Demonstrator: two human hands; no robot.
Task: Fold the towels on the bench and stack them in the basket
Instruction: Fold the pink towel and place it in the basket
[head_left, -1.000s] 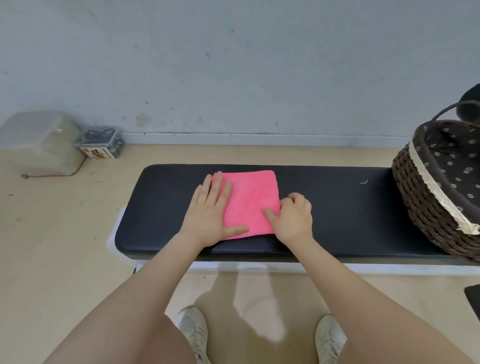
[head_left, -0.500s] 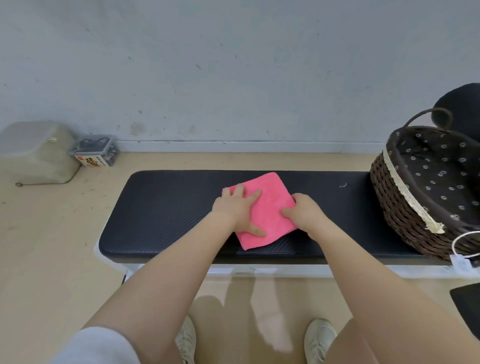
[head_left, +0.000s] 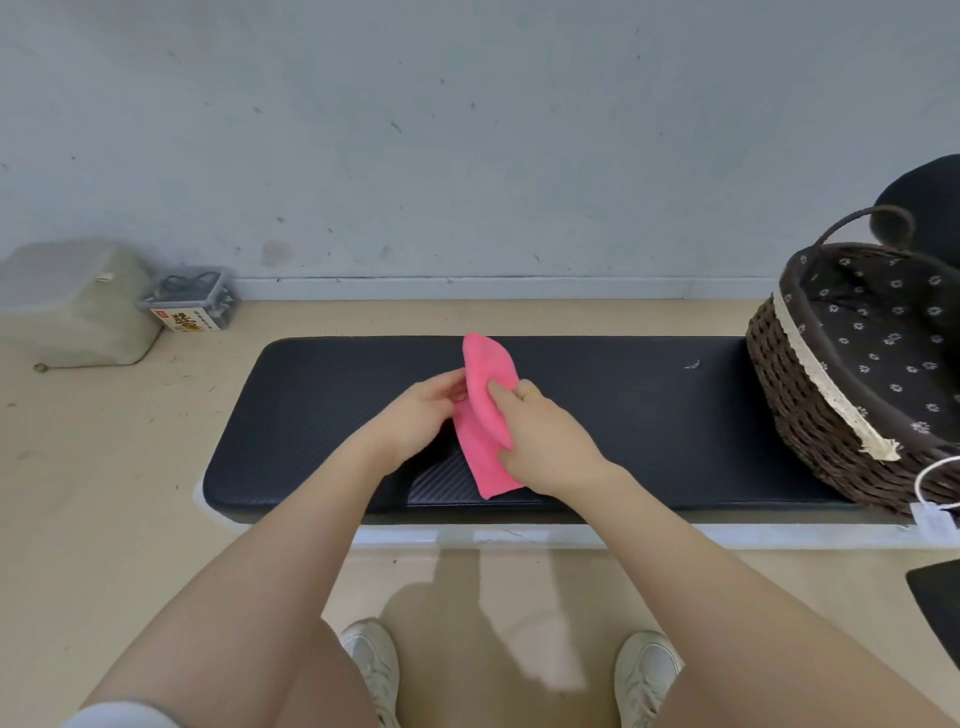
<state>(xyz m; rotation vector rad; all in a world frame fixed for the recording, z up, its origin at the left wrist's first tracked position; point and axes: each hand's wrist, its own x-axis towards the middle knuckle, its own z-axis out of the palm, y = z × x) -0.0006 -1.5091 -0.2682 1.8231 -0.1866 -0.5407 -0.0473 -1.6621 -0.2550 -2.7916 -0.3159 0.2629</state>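
Note:
A folded pink towel (head_left: 485, 415) is lifted off the black padded bench (head_left: 623, 415), standing on edge and bent over at its top. My right hand (head_left: 545, 441) grips its right side, thumb on the front face and a ring on one finger. From the left, my left hand (head_left: 421, 415) pinches the towel's left edge with its fingertips. The towel's lower corner hangs close to the bench's front edge. A brown wicker basket (head_left: 795, 384) with a dark flowered lining and a handle stands on the bench's right end; no towel shows inside it.
On the floor at the back left sit a pale plastic container (head_left: 72, 306) and a small clear box (head_left: 189, 304). A dark round object (head_left: 930, 197) stands behind the basket. A white tag on a cord (head_left: 935, 514) hangs by the basket. My shoes (head_left: 371, 665) are below the bench.
The towel lay flat under both hands a second ago. Both hands have since picked it up off the bench, and it now stands on edge between them. The view has shifted right.

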